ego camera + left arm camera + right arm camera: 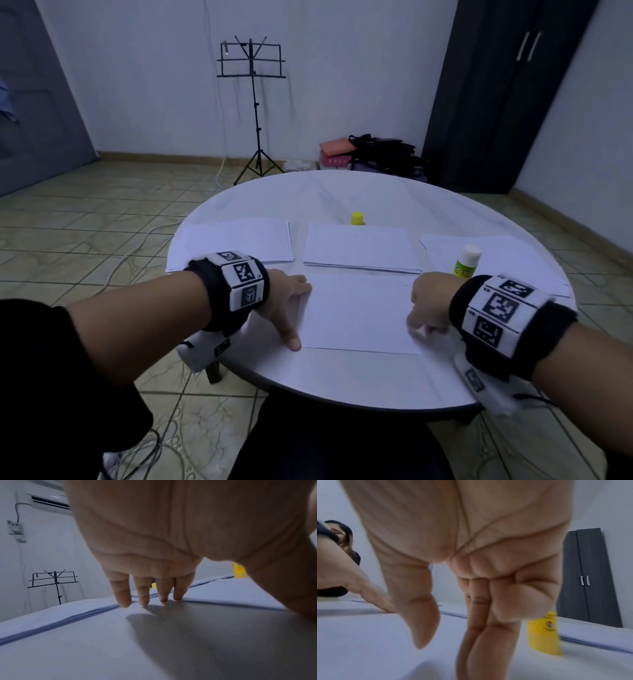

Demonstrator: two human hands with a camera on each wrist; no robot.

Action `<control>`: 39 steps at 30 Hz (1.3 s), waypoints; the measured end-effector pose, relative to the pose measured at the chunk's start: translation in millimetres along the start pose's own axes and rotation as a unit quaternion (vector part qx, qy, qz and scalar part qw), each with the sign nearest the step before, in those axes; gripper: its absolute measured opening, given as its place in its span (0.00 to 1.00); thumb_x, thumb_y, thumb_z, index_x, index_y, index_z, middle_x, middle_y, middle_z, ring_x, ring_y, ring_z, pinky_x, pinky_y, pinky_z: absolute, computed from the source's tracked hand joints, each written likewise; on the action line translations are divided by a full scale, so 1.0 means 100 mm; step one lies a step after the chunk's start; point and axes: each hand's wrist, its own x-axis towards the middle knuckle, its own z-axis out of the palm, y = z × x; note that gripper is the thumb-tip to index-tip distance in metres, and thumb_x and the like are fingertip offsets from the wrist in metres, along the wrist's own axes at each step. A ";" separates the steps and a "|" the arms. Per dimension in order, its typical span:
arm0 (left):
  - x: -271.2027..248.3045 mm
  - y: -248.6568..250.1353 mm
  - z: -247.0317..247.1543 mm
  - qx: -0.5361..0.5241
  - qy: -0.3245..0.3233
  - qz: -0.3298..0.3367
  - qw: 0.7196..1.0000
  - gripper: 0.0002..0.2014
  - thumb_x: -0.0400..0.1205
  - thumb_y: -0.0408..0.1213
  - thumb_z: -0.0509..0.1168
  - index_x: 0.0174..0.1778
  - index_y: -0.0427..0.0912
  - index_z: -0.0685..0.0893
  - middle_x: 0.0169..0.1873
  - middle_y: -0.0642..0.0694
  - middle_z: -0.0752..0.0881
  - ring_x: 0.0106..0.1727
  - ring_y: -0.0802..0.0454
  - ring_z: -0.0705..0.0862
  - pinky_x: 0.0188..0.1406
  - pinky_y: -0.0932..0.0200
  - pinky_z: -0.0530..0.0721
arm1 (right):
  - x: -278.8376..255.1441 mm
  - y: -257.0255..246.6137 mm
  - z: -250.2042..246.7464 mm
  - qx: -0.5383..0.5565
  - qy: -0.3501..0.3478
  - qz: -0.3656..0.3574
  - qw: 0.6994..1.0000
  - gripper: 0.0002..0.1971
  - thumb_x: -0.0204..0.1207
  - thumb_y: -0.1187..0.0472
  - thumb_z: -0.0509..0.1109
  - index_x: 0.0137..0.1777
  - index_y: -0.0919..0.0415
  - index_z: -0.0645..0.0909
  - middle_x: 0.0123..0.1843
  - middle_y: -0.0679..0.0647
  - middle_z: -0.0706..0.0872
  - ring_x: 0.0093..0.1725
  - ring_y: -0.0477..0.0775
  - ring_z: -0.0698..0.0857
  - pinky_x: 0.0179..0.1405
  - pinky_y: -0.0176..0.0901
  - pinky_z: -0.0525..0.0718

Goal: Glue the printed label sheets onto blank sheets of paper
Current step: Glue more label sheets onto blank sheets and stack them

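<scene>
A single white sheet lay flat at the lower centre of the head view, on the round table, with a hand at each side of it. The left hand rested on the sheet's left edge, its fingers straight and a little spread, tips down on the paper, thumb stretched along the near corner; it held nothing. The right hand sat at the right edge with its fingers pointed down at the paper and the little finger bent inward; the thumb hung free. Whether it pinched the sheet's edge could not be told, as that view was blurred.

Three piles waited above the sheet: a left stack, a middle stack and a right stack. Which held printed labels and which blanks was not legible. A glue stick stood upright at middle right, uncapped to judge by its pale top, and a yellow cap sat behind the middle stack.

In my judgement one sheet was being pressed or squared up, perhaps just after gluing, though no glue line showed. With the piles so full, most of the job seemed left to do.
</scene>
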 end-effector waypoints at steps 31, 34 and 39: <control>0.10 0.11 -0.12 -0.066 0.011 -0.059 0.996 0.71 0.54 0.61 0.82 0.83 0.54 0.39 0.82 0.46 0.58 0.82 0.45 0.60 0.79 0.44 0.63 | 0.18 0.36 0.06 0.029 -0.085 -0.051 0.995 0.48 0.66 0.62 0.80 0.82 0.46 0.56 0.81 0.48 0.62 0.77 0.55 0.67 0.69 0.47 0.76; 0.11 0.17 -0.13 -0.090 0.028 -0.064 0.993 0.69 0.55 0.66 0.80 0.83 0.53 0.41 0.82 0.48 0.58 0.82 0.48 0.59 0.80 0.47 0.61 | 0.18 0.33 0.05 0.009 -0.083 -0.063 0.995 0.47 0.67 0.63 0.79 0.83 0.50 0.56 0.81 0.49 0.63 0.77 0.55 0.67 0.68 0.46 0.76; 0.14 0.23 -0.20 -0.161 0.054 -0.087 0.982 0.63 0.59 0.66 0.77 0.83 0.54 0.46 0.80 0.50 0.63 0.81 0.47 0.62 0.78 0.48 0.63 | 0.17 0.27 0.06 -0.029 -0.082 -0.066 0.994 0.45 0.68 0.61 0.79 0.81 0.55 0.58 0.79 0.51 0.67 0.71 0.57 0.75 0.63 0.47 0.80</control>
